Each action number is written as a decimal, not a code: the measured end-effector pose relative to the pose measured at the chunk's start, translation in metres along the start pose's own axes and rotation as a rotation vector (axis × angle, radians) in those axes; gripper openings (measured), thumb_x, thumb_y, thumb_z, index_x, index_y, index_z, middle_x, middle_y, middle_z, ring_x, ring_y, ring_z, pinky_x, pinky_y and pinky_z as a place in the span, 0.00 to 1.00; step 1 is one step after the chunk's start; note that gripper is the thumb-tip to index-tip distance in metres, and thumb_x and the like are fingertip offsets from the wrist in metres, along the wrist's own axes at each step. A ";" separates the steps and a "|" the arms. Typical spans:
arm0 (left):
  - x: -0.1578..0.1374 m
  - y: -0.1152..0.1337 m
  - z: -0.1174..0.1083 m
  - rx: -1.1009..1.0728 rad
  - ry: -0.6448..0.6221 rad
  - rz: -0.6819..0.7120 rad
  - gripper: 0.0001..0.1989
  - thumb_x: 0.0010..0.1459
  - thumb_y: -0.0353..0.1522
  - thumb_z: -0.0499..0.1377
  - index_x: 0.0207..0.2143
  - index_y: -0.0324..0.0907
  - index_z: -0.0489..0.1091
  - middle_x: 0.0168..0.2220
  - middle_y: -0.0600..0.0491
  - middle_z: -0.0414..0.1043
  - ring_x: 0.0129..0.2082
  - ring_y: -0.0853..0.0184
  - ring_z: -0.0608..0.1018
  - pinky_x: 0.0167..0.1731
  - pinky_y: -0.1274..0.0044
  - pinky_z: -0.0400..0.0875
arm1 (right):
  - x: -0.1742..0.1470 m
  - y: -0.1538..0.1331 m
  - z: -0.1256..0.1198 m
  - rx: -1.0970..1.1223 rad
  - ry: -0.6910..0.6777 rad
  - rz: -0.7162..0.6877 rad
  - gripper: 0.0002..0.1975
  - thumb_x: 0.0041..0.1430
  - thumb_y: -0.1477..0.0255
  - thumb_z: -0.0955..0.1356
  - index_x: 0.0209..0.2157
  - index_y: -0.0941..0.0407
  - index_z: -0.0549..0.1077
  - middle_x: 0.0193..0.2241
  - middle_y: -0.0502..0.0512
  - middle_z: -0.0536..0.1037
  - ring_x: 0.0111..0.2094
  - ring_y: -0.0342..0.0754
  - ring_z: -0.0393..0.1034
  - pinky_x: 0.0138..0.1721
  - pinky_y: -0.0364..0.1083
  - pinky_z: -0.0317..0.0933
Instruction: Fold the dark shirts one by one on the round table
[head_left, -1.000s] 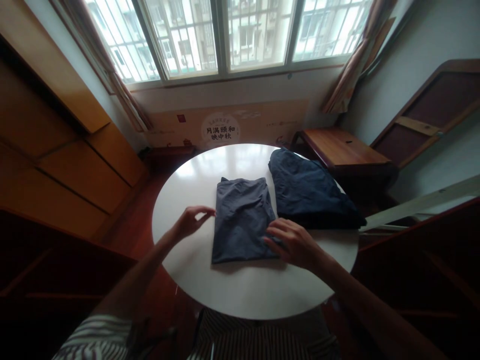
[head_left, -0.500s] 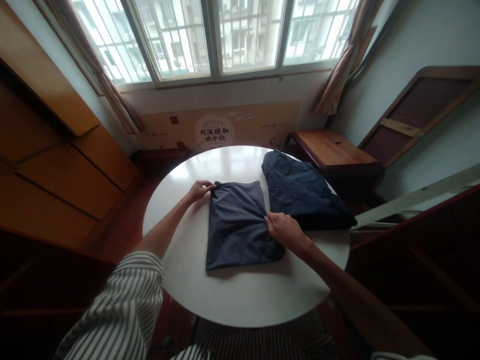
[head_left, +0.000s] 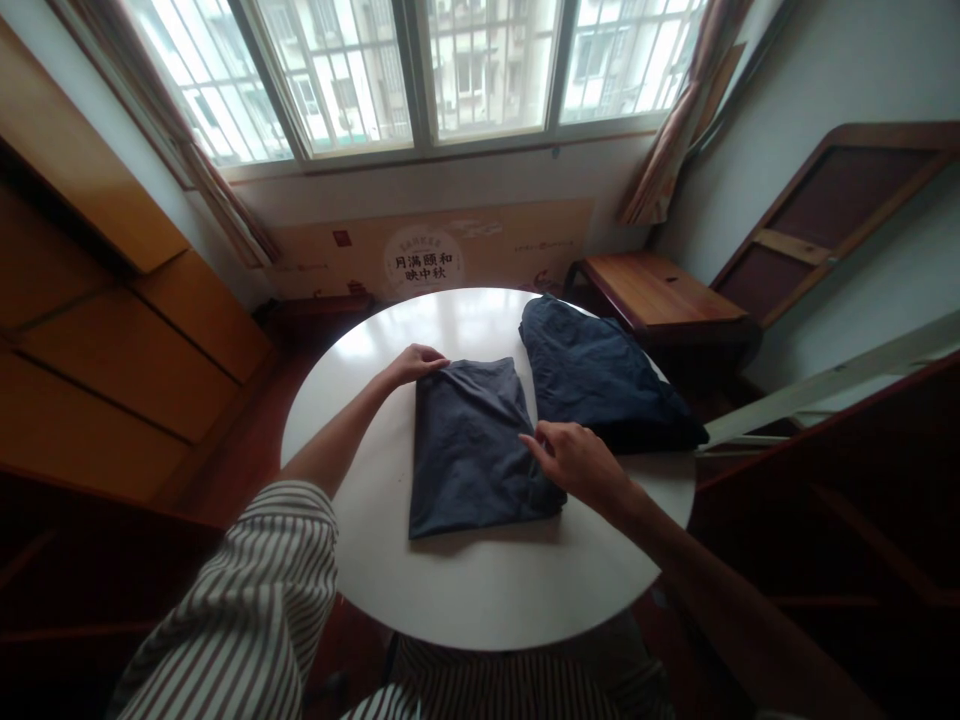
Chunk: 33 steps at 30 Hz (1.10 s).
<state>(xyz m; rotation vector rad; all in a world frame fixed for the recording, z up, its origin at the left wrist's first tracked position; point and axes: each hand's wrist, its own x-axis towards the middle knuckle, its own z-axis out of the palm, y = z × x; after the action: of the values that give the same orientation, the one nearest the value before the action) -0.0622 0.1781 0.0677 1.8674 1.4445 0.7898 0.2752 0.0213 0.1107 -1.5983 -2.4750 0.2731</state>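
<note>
A folded blue-grey garment (head_left: 472, 450) lies flat on the round white table (head_left: 450, 590), its kind hidden by the folding. At its far left corner, my left hand (head_left: 418, 364) has its fingers closed on the top edge, where small creases run into the cloth. My right hand (head_left: 574, 460) hovers at the garment's right edge, thumb and forefinger apart, with no cloth visibly gripped. Close beyond that hand, a larger dark navy garment (head_left: 600, 370) sits in a loosely folded heap toward the table's far right side.
Beyond the table at the right stands a low wooden table (head_left: 660, 290). Orange-brown cabinets (head_left: 135, 350) line the left side. A barred window (head_left: 480, 70) with curtains (head_left: 660, 170) is ahead, above a printed banner (head_left: 495, 240).
My left hand has shifted slightly right along the garment's top edge. My right hand's fingers have come apart and let go of the right edge, which now lies a little farther left.
</note>
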 end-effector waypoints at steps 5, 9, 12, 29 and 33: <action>0.014 -0.003 0.009 -0.071 -0.004 0.018 0.22 0.43 0.47 0.68 0.30 0.36 0.80 0.28 0.49 0.78 0.28 0.65 0.76 0.30 0.76 0.68 | 0.088 0.022 -0.018 0.146 0.063 -0.143 0.10 0.65 0.71 0.66 0.36 0.59 0.78 0.33 0.58 0.81 0.35 0.47 0.76 0.36 0.40 0.61; 0.011 -0.008 0.013 -0.112 0.054 0.029 0.27 0.45 0.52 0.66 0.32 0.36 0.79 0.28 0.49 0.78 0.28 0.66 0.75 0.29 0.76 0.67 | 0.150 0.030 -0.006 0.163 0.051 -0.116 0.09 0.60 0.73 0.70 0.41 0.61 0.79 0.39 0.61 0.81 0.38 0.47 0.75 0.41 0.40 0.64; 0.001 -0.012 0.010 -0.120 0.094 0.030 0.28 0.45 0.54 0.65 0.33 0.36 0.79 0.29 0.49 0.78 0.29 0.66 0.74 0.29 0.77 0.67 | 0.169 0.032 0.010 0.164 0.018 -0.121 0.07 0.57 0.74 0.72 0.38 0.61 0.80 0.38 0.60 0.82 0.36 0.47 0.74 0.40 0.39 0.64; 0.011 -0.046 0.014 -0.231 0.191 -0.040 0.28 0.43 0.55 0.65 0.28 0.38 0.73 0.26 0.53 0.72 0.27 0.68 0.71 0.30 0.76 0.64 | 0.155 0.020 0.015 0.016 0.198 -0.057 0.11 0.65 0.74 0.65 0.45 0.64 0.74 0.44 0.67 0.76 0.43 0.52 0.71 0.46 0.45 0.61; 0.009 -0.045 0.013 -0.218 0.179 -0.039 0.27 0.43 0.55 0.65 0.26 0.38 0.74 0.25 0.53 0.72 0.26 0.68 0.70 0.29 0.77 0.63 | 0.093 0.004 0.006 -0.093 0.116 -0.033 0.18 0.70 0.66 0.60 0.39 0.62 0.76 0.39 0.67 0.78 0.40 0.55 0.74 0.41 0.46 0.62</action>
<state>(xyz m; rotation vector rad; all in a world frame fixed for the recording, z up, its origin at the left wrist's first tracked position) -0.0766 0.1943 0.0246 1.6343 1.4337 1.0726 0.2391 0.1074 0.1088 -1.5585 -2.4559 0.0601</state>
